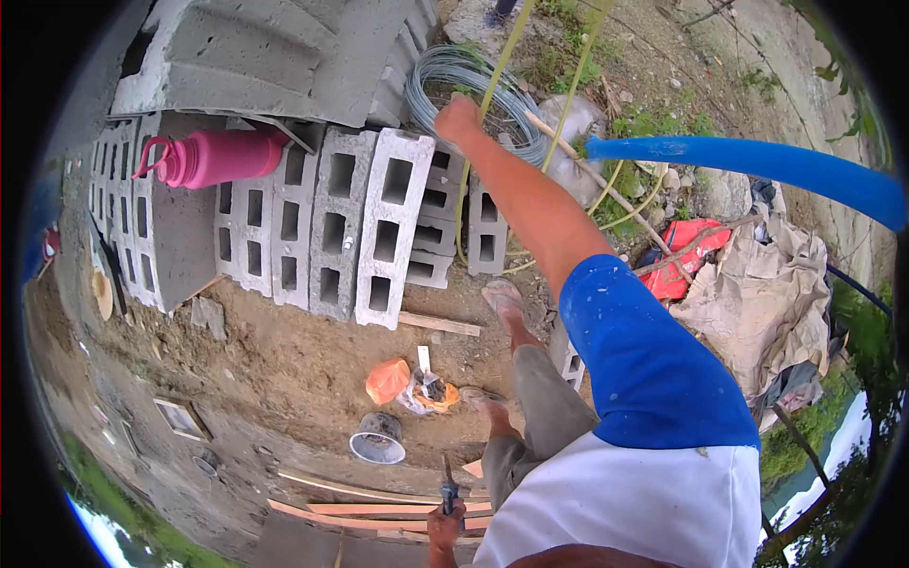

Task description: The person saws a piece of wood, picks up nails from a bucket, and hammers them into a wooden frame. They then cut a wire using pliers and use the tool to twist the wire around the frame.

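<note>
My right hand [459, 121] is closed at the end of my outstretched arm, over a coil of grey wire [431, 80]. A yellow-green hose [507, 57] passes behind my wrist; what the fingers hold, if anything, is hidden. Low in the view, my left hand [445, 523] is wrapped round a dark blue tool [450, 492] with a thin pointed end, beside long wooden strips [379, 509]. Hollow concrete blocks [386, 232] stand in a row left of my right arm, and a pink bottle [222, 157] is on top of them.
A bucket [377, 440] and orange plastic bags [388, 381] are on the dirt by my feet. At the right are a thick blue pipe [739, 156], a red cloth or bag [684, 256] and crumpled brown sacks [757, 293]. A concrete structure [275, 57] rises at the upper left.
</note>
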`<state>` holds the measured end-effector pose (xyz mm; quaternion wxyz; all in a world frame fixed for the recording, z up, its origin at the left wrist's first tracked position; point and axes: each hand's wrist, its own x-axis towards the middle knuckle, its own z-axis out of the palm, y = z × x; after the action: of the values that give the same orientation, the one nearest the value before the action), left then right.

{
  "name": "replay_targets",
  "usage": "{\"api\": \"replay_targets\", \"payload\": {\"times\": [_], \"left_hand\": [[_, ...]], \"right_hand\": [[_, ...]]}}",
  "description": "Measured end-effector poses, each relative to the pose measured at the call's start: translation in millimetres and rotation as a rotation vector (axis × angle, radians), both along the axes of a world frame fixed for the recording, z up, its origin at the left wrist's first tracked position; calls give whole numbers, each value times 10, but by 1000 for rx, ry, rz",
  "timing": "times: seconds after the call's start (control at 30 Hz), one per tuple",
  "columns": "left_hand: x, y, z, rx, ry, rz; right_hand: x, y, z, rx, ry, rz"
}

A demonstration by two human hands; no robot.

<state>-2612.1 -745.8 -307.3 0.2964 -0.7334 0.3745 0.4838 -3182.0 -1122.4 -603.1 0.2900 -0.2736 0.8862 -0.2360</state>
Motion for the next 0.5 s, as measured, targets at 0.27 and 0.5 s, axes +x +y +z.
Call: {"api": "replay_targets", "payload": {"times": [0.27, 0.5], "left_hand": [[28, 367, -578, 96, -49, 277], [206, 743, -1001, 68, 49, 373]], "right_hand": [[-436, -515, -946, -139, 252, 392], [-675, -826, -1284, -439, -994, -475]]}}
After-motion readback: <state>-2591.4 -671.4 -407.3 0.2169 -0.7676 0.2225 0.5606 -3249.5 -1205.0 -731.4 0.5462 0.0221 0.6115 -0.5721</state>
